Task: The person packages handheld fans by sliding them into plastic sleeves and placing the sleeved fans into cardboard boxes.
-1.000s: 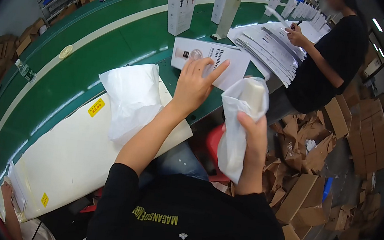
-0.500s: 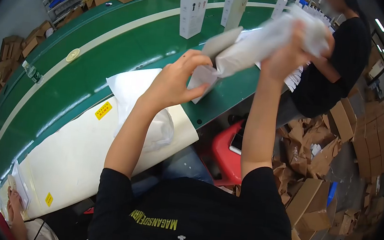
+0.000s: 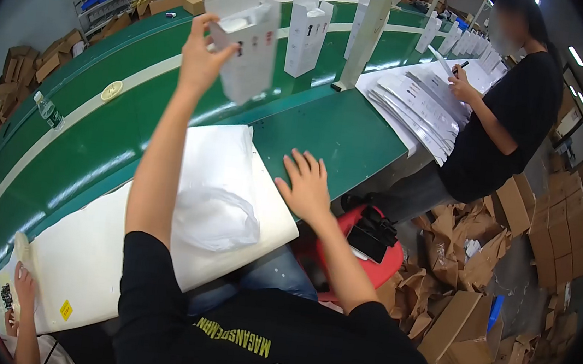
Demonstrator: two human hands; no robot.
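Note:
My left hand (image 3: 207,56) grips the upper edge of a tall white carton (image 3: 253,61), which it holds upright over the green conveyor belt. The carton's top flap stands up, and something white shows in the opening. Fingers spread, my right hand (image 3: 307,187) is low over the green tabletop (image 3: 332,133) and holds nothing; whether it touches the surface I cannot tell. Between my arms, a white plastic bag (image 3: 216,220) lies on the cream padded mat (image 3: 99,254).
More white cartons (image 3: 308,34) stand along the green belt (image 3: 153,82). At right, a co-worker (image 3: 505,112) stands by stacked flat printed cartons (image 3: 417,106). A red stool (image 3: 375,269) holds a phone. Another person's hand (image 3: 24,289) is at lower left.
My right hand has let go of the white wrapped item and come down to the tabletop. My left hand has carried the carton up and leftward, turning it upright.

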